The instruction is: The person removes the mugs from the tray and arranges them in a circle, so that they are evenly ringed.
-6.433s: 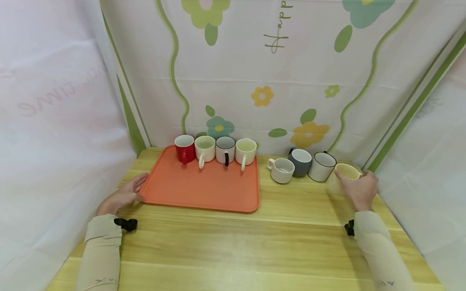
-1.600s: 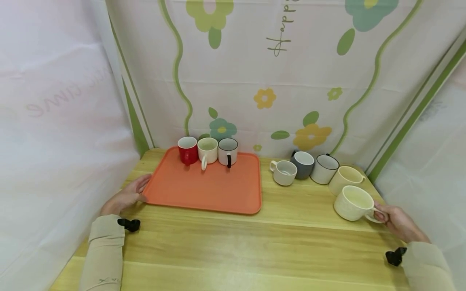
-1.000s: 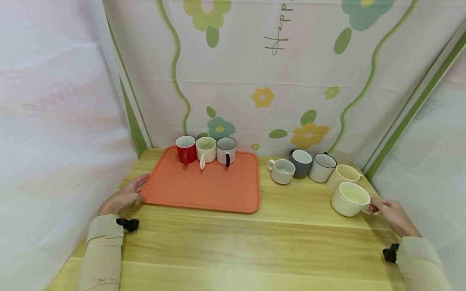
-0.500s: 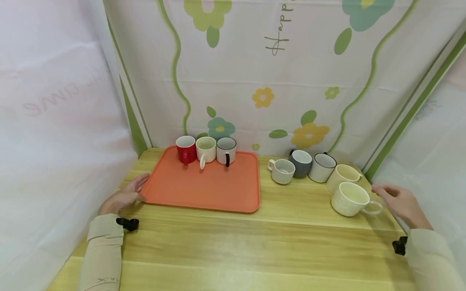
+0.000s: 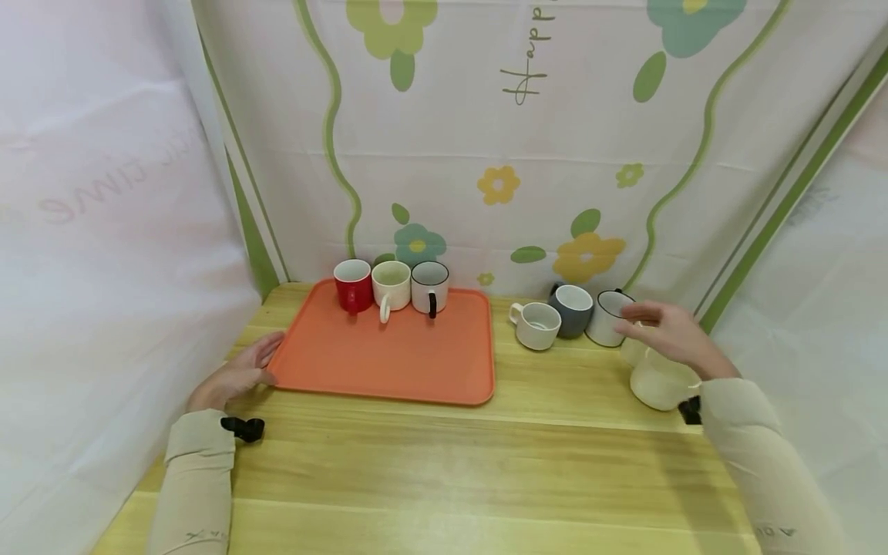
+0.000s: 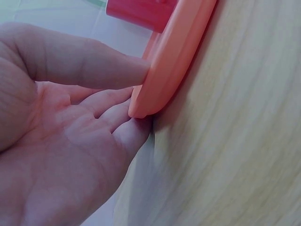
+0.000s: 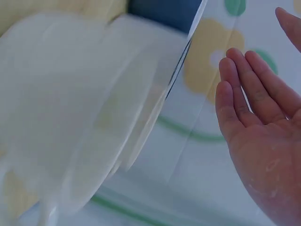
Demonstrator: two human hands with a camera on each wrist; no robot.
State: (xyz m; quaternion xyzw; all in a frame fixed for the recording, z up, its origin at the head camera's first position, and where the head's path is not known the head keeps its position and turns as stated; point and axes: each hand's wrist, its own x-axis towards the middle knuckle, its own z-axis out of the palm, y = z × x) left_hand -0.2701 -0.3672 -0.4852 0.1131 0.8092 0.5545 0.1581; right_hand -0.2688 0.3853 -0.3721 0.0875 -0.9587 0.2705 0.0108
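Observation:
My left hand [image 5: 239,374] holds the left edge of the orange tray [image 5: 381,354]; in the left wrist view the thumb lies against its rim [image 6: 171,61] and fingers reach underneath. My right hand [image 5: 669,335], fingers straight and holding nothing, hovers over the right-hand mugs. Beneath it stands a cream mug [image 5: 655,388], partly covered by hand and sleeve. Just behind is a pale yellow mug [image 5: 630,353], mostly hidden. A white mug with a dark rim [image 5: 602,327] stands by the fingertips; contact cannot be told.
On the tray's back edge stand a red mug [image 5: 354,289], a cream mug [image 5: 391,285] and a white mug with a black handle [image 5: 428,289]. A dark grey mug [image 5: 572,317] and a small white cup [image 5: 537,327] stand right of the tray. Fabric walls [image 5: 430,131] enclose the wooden table [image 5: 430,470].
One cream mug has left the tray and now stands in front of the pale yellow mug. My right hand has let go of its handle and moved left above the mugs. The left hand stays.

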